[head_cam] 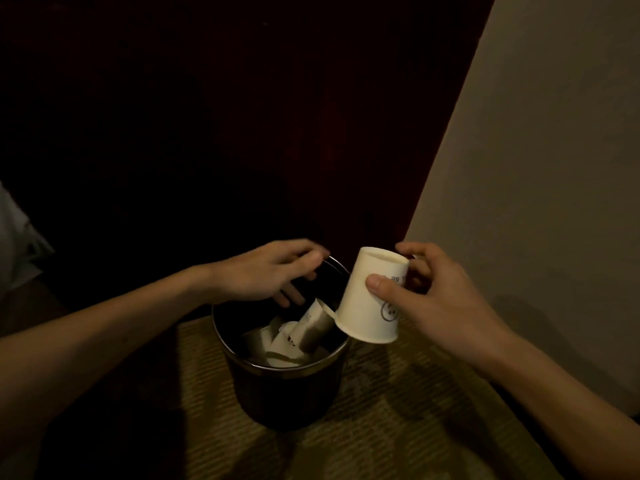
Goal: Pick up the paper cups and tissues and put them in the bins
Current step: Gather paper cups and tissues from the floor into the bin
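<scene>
Paper cup (367, 299): is being held upside down and slightly tilted, base uppermost. Its open mouth is hanging over the right edge of the bin (277, 393), not yet inside.
Reason for the hold: the cup is being kept over the opening, so that on letting go it would probably fall straight in among the rest.
Right hand (446, 299): is grasping the cup, with the thumb being pressed on the near side and the fingers being curled round the far side near the base.
Right arm pose: is being reached in from the lower right, the wrist bent inward toward the bin.
Left hand (266, 271): is released and is holding nothing. The fingers are being spread loosely over the far left rim, several pointing down into the opening.
Contact with rim: in this dim light it cannot be told whether the rim is being touched or only hovered over.
Reason for the left hand's place: the bin is probably being steadied or guarded while the cup is being brought over.
Discarded cups (311, 329): are lying on their sides inside the bin, leaning on one another.
Bin's place: is standing on striped carpet (398, 410), near the pale wall (536, 168).
</scene>
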`<state>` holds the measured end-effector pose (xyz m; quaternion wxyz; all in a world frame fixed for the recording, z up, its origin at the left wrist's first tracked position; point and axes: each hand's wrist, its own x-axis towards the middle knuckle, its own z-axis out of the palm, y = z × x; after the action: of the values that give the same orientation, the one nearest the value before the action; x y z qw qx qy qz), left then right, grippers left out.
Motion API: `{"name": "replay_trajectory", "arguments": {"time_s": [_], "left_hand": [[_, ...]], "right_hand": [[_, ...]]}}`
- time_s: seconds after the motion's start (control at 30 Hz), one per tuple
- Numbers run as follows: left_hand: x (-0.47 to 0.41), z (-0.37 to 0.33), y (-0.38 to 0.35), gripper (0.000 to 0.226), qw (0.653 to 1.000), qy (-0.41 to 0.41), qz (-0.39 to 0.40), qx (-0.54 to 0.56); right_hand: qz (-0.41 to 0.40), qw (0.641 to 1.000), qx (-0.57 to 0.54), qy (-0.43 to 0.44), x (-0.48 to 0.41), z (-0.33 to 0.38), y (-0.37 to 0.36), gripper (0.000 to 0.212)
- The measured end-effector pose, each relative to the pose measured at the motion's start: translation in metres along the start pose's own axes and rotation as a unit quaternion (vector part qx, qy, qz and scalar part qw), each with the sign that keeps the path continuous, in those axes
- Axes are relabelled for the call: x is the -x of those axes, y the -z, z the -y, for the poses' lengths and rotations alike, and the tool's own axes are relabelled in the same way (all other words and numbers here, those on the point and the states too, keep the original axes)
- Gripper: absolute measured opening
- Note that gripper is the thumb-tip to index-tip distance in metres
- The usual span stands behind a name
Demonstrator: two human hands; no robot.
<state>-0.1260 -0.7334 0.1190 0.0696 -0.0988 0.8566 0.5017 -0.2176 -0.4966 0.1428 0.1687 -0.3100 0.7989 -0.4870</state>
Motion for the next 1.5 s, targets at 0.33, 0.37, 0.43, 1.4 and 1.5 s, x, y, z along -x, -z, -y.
{"name": "replay_trajectory", "arguments": {"time_s": [0.33,0.37,0.43,1.4,1.5], "left_hand": [[-0.005,0.003,0.019,0.035,0.995,-0.071,-0.070,-0.002],[-0.009,0.010,0.019,0.028,0.996,-0.059,-0.071,-0.011],[-0.017,0.026,0.015,0.016,0.997,-0.033,-0.058,-0.031],[-0.086,-0.195,-0.220,0.036,0.856,-0.410,0.170,-0.267],[-0.062,-0.226,-0.330,0.029,0.815,-0.446,0.285,-0.237]], "right_hand": [[0.036,0.996,0.075,0.034,-0.056,0.002,-0.054,0.056],[0.053,0.994,0.092,0.032,-0.058,-0.003,-0.058,0.058],[0.098,0.987,0.122,0.019,-0.060,-0.016,-0.066,0.059],[-0.028,0.933,0.273,-0.231,0.205,-0.078,0.186,0.017],[-0.071,0.903,0.277,-0.321,0.313,-0.079,0.239,0.015]]}}
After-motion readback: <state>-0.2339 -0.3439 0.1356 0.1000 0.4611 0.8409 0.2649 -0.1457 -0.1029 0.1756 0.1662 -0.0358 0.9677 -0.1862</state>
